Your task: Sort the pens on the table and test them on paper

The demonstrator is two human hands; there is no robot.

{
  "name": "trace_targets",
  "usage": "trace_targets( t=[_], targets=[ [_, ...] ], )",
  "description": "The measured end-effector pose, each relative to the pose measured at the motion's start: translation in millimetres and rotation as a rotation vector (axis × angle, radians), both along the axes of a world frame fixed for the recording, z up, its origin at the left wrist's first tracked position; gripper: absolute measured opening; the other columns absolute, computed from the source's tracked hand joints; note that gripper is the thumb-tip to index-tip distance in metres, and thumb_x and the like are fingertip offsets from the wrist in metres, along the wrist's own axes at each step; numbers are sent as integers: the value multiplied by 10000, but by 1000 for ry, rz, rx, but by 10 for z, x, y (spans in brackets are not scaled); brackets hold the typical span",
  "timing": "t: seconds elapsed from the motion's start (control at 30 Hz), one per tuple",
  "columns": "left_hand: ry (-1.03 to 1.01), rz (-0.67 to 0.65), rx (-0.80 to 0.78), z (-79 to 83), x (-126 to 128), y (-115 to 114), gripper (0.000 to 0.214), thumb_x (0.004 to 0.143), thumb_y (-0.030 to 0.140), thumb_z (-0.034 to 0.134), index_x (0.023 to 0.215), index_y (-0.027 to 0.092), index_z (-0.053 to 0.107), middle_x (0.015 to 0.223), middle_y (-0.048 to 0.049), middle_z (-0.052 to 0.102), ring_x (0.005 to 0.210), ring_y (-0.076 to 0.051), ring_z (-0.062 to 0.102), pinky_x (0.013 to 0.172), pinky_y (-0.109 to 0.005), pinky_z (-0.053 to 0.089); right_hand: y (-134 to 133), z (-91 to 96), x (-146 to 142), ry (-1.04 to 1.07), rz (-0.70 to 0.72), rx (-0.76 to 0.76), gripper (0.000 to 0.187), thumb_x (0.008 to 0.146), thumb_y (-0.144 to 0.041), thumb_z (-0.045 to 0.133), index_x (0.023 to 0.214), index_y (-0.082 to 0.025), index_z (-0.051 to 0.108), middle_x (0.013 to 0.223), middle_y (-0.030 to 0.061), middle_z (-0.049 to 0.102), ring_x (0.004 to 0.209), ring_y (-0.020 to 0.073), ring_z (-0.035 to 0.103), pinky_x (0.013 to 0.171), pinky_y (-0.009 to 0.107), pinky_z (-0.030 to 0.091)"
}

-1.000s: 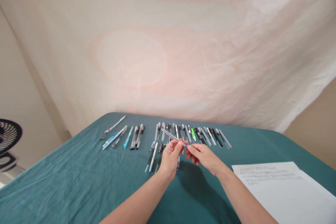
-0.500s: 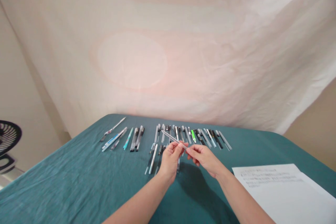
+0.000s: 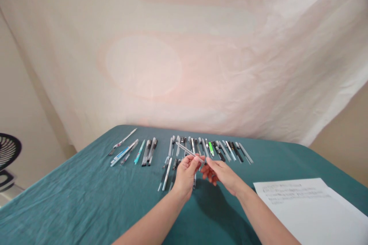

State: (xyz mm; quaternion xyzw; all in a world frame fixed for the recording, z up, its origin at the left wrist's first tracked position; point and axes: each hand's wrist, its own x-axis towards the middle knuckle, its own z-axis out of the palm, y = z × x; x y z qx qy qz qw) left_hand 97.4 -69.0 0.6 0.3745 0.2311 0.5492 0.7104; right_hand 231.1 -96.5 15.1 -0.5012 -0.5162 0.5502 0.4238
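A slim translucent grey pen is held at a slant above the table, its far end pointing up and left. My left hand is closed on its lower part, pinching it between thumb and fingers. At the pen's dark near end is my right hand, thumb on top and curled fingers below, closed about that end; the exact contact is small to see. Below and left of my left hand lie a white pen and several clear and dark pens, partly hidden by that hand.
A row of pens, one a bright green pen, lies along the back of the teal-covered table. Further left are a turquoise pen and several others. Written paper sheets lie at right. A black fan stands at the left edge.
My right hand's thumb has shifted up at the pen's near end and its fingers have loosened, showing more below. My left hand keeps its hold; the pen has barely moved.
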Motion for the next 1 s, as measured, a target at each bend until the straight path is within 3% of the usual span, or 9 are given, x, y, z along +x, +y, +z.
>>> trace_targets(
  t=[0.2, 0.37, 0.53, 0.73, 0.9, 1.0],
  targets=[
    [17, 20, 16, -7, -2, 8, 186, 752, 281, 603, 857, 130, 577, 903, -94, 664, 835, -166, 601, 838, -326, 407, 14, 4, -15, -62, -82, 124, 371, 731, -515, 542, 691, -147, 564, 600, -5, 559, 452, 67, 431, 399, 179, 324],
    [25, 22, 9, -17, -1, 10, 238, 727, 311, 624, 878, 131, 583, 905, -94, 666, 813, -169, 610, 831, -332, 414, 11, 2, -28, -26, -38, 49, 458, 790, -559, 406, 754, -137, 581, 659, 33, 599, 474, 89, 475, 388, 188, 328],
    [28, 20, 13, -35, 0, 13, 252, 728, 317, 621, 884, 122, 581, 909, -103, 665, 826, -176, 610, 838, -342, 414, 16, -23, -25, -82, -90, 125, 359, 717, -503, 564, 698, -144, 559, 564, -27, 534, 445, 64, 427, 405, 177, 333],
    [31, 22, 15, -44, -1, 22, 229, 742, 297, 606, 892, 126, 576, 912, -100, 664, 819, -167, 609, 838, -339, 415, 17, -37, -28, -31, -31, 36, 455, 779, -564, 419, 755, -138, 576, 661, 24, 594, 489, 95, 489, 385, 189, 337],
    [37, 29, 9, -58, 1, 24, 226, 739, 294, 608, 882, 121, 577, 894, -98, 663, 841, -173, 606, 848, -347, 411, 12, -36, -10, -73, -59, 107, 353, 711, -500, 572, 716, -148, 556, 585, -26, 529, 465, 69, 444, 402, 173, 348],
    [41, 29, 7, -54, 1, 17, 232, 740, 297, 606, 889, 121, 576, 903, -101, 662, 817, -168, 609, 834, -343, 419, 12, -38, -14, -15, -21, 56, 398, 757, -534, 485, 764, -144, 566, 655, 5, 564, 490, 83, 474, 390, 179, 354]
  ],
)
